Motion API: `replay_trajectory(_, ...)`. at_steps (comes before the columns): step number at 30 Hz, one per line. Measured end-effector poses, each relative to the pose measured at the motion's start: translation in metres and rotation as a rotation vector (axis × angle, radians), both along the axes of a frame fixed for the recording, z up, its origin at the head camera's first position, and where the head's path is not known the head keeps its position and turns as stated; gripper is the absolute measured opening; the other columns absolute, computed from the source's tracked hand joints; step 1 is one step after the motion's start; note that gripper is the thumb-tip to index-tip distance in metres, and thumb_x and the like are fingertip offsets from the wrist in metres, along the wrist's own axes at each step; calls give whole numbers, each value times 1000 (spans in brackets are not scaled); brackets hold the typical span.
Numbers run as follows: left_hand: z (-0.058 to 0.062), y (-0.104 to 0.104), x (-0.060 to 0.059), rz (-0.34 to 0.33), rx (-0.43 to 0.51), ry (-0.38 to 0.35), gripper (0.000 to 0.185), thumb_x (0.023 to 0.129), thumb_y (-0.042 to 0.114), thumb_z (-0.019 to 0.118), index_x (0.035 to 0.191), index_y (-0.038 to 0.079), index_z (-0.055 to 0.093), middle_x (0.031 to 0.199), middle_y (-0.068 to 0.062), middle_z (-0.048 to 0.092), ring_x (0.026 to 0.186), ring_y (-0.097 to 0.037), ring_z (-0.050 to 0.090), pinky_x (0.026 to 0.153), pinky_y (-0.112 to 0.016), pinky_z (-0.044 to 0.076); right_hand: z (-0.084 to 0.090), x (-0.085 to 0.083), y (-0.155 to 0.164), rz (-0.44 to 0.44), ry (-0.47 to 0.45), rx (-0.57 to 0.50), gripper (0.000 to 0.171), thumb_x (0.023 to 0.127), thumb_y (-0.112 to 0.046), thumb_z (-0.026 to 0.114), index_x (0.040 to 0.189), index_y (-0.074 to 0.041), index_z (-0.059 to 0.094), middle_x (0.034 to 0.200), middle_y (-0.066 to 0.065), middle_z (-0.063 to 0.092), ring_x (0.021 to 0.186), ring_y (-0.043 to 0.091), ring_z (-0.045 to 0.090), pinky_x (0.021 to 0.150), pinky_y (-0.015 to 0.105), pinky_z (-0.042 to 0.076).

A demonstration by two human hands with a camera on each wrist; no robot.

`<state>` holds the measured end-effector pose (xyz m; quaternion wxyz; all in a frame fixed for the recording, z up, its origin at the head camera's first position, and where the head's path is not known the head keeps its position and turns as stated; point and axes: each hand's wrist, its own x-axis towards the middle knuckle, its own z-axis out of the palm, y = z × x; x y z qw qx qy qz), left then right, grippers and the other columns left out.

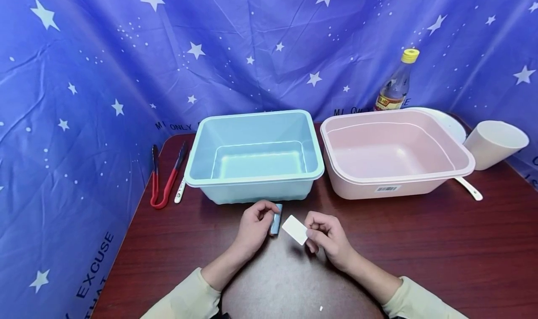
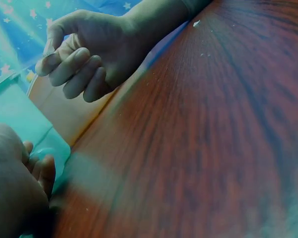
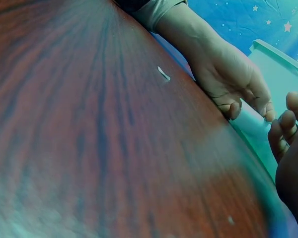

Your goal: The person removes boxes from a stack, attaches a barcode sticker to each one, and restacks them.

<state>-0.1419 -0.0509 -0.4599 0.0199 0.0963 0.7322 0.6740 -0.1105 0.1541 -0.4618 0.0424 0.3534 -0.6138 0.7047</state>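
My left hand (image 1: 253,225) covers most of the small blue block (image 1: 276,218), so only one edge shows. In my left wrist view, the picture's edge cuts my left hand off. The bottle (image 1: 395,88) label is too small to read.

On the counter (image 1: 420,244) two tubs stand side by side before me: one tub (image 1: 254,156) left, the other tub (image 1: 395,153) right. Tongs (image 1: 164,176) lie left of them, a bottle (image 1: 396,83) behind.

A dark reddish wooden tabletop (image 1: 420,244) is enclosed from 9 to 3 o'clock by star-printed blue cloth (image 1: 105,53).
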Motion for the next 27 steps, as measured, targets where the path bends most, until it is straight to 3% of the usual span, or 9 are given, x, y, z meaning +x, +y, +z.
replay_trajectory(3, 0, 0, 0, -32, 5, 18, 15, 93, -4, 58, 99, 2, 70, 80, -8, 61, 58, -12, 49, 53, -21, 43, 1, 0, 0, 28, -42, 4, 20, 89, 15, 46, 79, -2, 52, 51, 12, 45, 41, 24, 42, 35, 29, 38)
replay_trajectory(7, 0, -1, 1, -67, 81, 11, 13, 95, -5, 58, 103, 0, 68, 80, -12, 57, 51, -16, 45, 43, -22, 38, 1, 1, -1, 23, -86, 63, 19, 93, 13, 49, 83, -2, 53, 54, 13, 48, 43, 24, 45, 36, 31, 39)
replay_trajectory(12, 1, -3, 2, -49, 150, 13, 10, 97, 2, 57, 101, -1, 66, 67, -6, 47, 46, -11, 36, 37, -21, 29, 1, 2, -2, -89, -169, 104, 14, 92, 12, 54, 93, -2, 54, 60, 14, 54, 47, 23, 50, 38, 32, 43)
replay_trajectory(18, 2, -4, 3, -88, 227, 100, 11, 97, 1, 56, 97, -7, 64, 60, 2, 42, 43, -6, 29, 40, -21, 26, 2, 2, -3, -208, -191, 38, 15, 91, 14, 55, 99, 2, 52, 63, 14, 50, 43, 23, 42, 31, 30, 36)
replay_trajectory(24, 1, -4, 6, -226, 116, 215, 9, 95, -1, 62, 97, -4, 71, 60, 7, 43, 50, -3, 35, 44, -21, 28, 4, 2, -4, -283, -205, 30, 7, 95, 12, 55, 96, 5, 53, 62, 13, 50, 41, 22, 40, 30, 27, 33)
replay_trajectory(27, 1, -2, 7, -253, 73, 231, 10, 94, 0, 65, 99, -2, 74, 58, 8, 43, 51, -2, 34, 45, -20, 27, 3, 1, -3, -338, -244, 74, 7, 96, 8, 59, 91, 3, 56, 62, 15, 52, 42, 18, 44, 34, 27, 37)
